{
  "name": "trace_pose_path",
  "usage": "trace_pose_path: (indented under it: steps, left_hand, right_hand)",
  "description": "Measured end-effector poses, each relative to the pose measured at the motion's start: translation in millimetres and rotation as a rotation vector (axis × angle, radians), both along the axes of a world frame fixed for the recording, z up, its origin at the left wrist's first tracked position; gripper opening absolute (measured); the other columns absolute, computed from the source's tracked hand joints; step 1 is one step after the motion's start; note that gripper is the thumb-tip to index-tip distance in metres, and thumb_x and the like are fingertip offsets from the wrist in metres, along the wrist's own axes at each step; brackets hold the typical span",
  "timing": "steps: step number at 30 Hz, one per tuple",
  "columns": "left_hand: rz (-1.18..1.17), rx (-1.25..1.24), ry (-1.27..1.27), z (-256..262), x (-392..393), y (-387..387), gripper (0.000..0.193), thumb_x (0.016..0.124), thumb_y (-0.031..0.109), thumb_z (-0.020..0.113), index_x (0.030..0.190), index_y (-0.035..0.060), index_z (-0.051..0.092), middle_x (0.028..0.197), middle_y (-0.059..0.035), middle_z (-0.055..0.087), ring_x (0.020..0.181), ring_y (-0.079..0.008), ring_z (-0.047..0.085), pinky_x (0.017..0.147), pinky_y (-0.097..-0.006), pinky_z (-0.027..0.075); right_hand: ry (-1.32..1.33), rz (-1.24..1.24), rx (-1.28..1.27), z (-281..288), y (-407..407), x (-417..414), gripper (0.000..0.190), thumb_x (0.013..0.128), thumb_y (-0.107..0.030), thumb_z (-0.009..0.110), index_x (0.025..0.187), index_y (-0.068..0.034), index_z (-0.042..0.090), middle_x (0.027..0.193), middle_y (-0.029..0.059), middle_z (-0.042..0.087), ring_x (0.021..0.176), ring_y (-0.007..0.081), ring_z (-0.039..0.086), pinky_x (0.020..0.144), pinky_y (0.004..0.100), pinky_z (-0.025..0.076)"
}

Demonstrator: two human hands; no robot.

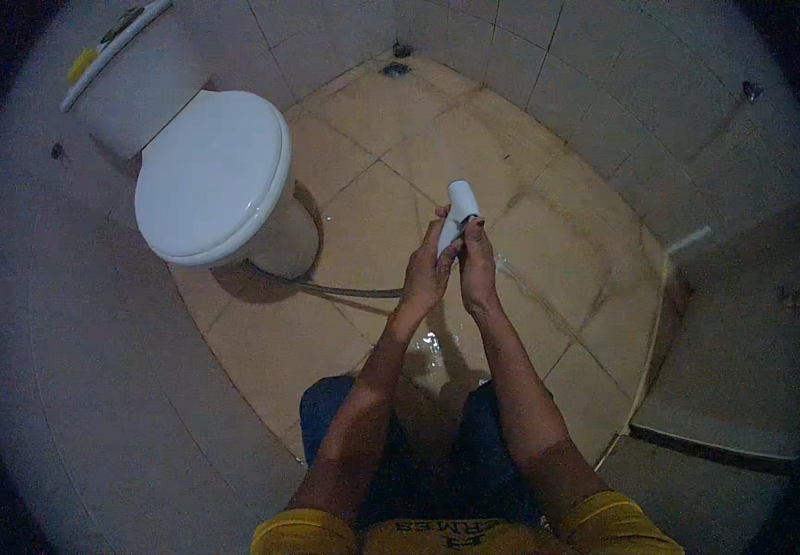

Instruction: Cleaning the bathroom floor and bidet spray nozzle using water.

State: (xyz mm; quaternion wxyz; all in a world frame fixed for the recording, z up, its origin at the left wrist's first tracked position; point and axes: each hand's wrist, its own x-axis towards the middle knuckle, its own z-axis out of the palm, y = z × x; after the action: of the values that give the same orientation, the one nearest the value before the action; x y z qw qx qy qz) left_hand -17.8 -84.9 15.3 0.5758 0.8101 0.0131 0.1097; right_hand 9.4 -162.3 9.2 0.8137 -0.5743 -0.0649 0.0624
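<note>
Both hands are raised in front of me, over the tiled floor, around a white handheld bidet sprayer [463, 198]. My left hand [429, 262] grips its handle from the left. My right hand [477, 267] closes on it from the right, with the thumb up near the bend below the head. The sprayer's head points away from me, and the fingers cover much of the handle. A grey flexible hose [351, 291] runs from beside the toilet and passes out of sight behind my left wrist; where it joins the sprayer is hidden.
A white toilet [212, 177] with its lid down stands at the left. On its tank lies a yellow item [82, 66]. Wet patches shine on the floor tiles [434, 343]. A drain [396, 69] sits in the far corner, and a raised ledge [708, 451] borders the right.
</note>
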Motion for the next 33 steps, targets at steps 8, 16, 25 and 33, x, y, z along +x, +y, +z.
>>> trace_pose_path:
  steps: [8,16,25,33]
  left_hand:
    - [-0.001,-0.024,0.038,-4,0,4,0.043,0.080,0.020,0.040,0.118,0.0064,0.025,0.102,-0.0204,0.046,0.091,-0.0318,0.048,0.071,-0.0350,0.040]
    - [-0.015,-0.005,-0.037,6,-2,3,0.041,0.081,0.020,0.039,0.118,0.0077,0.026,0.100,-0.0193,0.047,0.086,-0.0315,0.051,0.069,-0.0343,0.041]
    - [-0.024,-0.047,-0.038,-8,0,5,0.043,0.080,0.022,0.040,0.119,0.0086,0.025,0.095,-0.0198,0.049,0.082,-0.0325,0.052,0.068,-0.0353,0.041]
    - [-0.014,0.004,-0.063,-8,3,5,0.043,0.081,0.021,0.040,0.119,0.0086,0.024,0.086,-0.0202,0.053,0.075,-0.0303,0.054,0.065,-0.0337,0.041]
  right_hand:
    - [0.016,-0.021,-0.077,0,3,0,0.038,0.083,-0.037,0.032,0.089,-0.002,0.044,0.074,0.0027,0.044,0.068,0.0108,0.039,0.064,0.0226,0.034]
    - [-0.027,-0.009,-0.103,6,4,-2,0.053,0.080,-0.048,0.027,0.101,-0.003,0.045,0.067,-0.0043,0.042,0.060,0.0047,0.035,0.054,0.0191,0.031]
    - [-0.098,-0.065,-0.191,-6,2,0,0.038,0.084,-0.035,0.028,0.092,-0.002,0.042,0.075,0.0069,0.046,0.069,0.0156,0.042,0.064,0.0275,0.035]
    - [-0.030,-0.055,-0.193,7,2,-4,0.033,0.083,-0.034,0.030,0.089,-0.004,0.042,0.071,0.0041,0.044,0.066,0.0128,0.040,0.059,0.0248,0.034]
